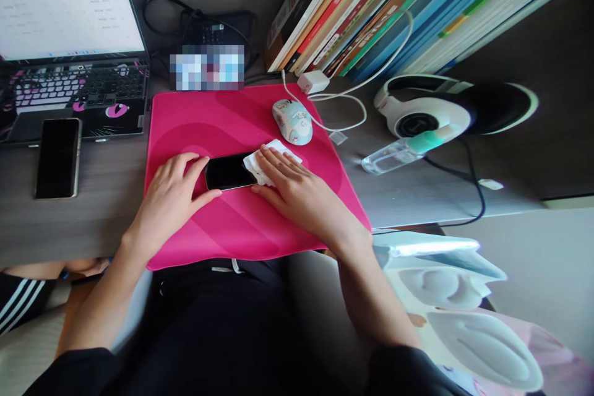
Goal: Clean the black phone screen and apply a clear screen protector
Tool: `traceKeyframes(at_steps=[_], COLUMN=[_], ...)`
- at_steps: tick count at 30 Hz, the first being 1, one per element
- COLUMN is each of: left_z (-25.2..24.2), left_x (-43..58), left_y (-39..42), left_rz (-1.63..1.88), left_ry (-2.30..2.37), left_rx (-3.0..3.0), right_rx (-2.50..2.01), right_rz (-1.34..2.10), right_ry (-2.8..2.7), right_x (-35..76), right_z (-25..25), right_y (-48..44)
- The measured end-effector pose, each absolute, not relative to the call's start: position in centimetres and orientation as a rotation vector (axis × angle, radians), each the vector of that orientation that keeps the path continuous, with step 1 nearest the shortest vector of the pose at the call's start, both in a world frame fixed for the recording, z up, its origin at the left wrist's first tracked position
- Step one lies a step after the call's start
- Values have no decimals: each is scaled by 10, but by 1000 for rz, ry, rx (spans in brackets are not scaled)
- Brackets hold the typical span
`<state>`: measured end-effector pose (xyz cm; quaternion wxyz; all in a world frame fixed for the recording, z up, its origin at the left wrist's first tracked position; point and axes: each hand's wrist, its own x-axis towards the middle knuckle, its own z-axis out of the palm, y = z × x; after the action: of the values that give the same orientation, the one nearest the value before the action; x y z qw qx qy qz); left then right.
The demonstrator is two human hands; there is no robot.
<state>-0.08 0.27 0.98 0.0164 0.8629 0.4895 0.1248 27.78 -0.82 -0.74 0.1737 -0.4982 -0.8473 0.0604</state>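
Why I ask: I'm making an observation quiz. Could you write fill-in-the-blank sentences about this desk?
The left hand grips a dark phone lying on a ____ mat. The right hand presses a wipe of ____ colour onto that phone. Beyond the wipe sits a patterned computer ____. A second phone lies at the front edge of the ____.
Missing words: pink; white; mouse; laptop.

Bright, even light; shadows soft. Laptop screen blown out to near white, text unreadable. Wide-angle stretch and blur at frame edges, strongest lower right; centre sharp.
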Motion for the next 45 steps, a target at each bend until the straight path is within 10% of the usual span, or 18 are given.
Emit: traceKeyframes(at_steps=[45], left_z=[10], left_x=[1], left_y=[3], left_rz=[401], left_ry=[1513], left_rx=[2654], right_rx=[-1397], right_rz=[-69], right_ry=[-2511], right_x=[246], right_z=[11], right_y=[-48])
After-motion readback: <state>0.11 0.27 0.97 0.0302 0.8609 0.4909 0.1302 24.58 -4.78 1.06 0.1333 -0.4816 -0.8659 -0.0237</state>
